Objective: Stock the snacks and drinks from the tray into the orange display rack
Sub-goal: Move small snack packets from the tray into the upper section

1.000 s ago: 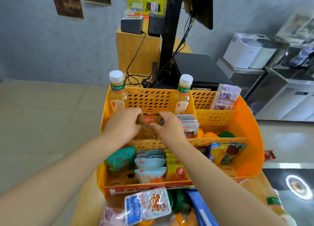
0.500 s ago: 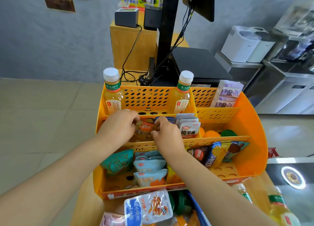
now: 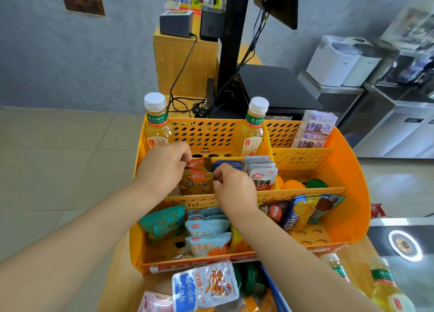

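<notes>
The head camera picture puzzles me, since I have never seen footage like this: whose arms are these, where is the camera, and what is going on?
There is no machine here. A person wears a camera on the head, so you look forward and down along their own arms. In front stands an orange display rack with compartments on stepped rows. Two tea bottles stand in the back row, purple boxes at the back right, and snack packets fill the middle and front rows. The left hand and the right hand both pinch brown fish snack packets, standing in a middle compartment. At the bottom edge lies a tray with more goods, among them a blue and white packet.
</notes>
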The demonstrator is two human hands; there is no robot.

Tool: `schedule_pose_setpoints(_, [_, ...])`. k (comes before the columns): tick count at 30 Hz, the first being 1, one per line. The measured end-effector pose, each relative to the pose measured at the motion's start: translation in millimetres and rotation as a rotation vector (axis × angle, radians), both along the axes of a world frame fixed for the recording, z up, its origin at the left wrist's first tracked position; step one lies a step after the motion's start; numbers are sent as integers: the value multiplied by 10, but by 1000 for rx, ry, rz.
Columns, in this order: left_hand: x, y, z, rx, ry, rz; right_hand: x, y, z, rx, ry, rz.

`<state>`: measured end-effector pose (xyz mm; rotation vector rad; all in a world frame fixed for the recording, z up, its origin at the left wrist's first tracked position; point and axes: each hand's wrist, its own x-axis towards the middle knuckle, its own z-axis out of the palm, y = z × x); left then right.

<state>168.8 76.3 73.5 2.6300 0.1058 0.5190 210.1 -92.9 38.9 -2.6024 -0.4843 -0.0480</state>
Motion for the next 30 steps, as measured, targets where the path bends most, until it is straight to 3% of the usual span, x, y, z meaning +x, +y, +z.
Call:
schedule_pose_setpoints(9, [-61, -26, -17, 270, -88, -56, 102, 26, 62, -93, 57, 5])
schedule_pose_setpoints(15, [-108, 7, -25, 267, -70, -4, 68, 57, 68, -23, 77, -37])
schedule_pose_setpoints(30, [-9, -29, -45, 320, -12, 88, 88, 17, 99, -250, 119, 37])
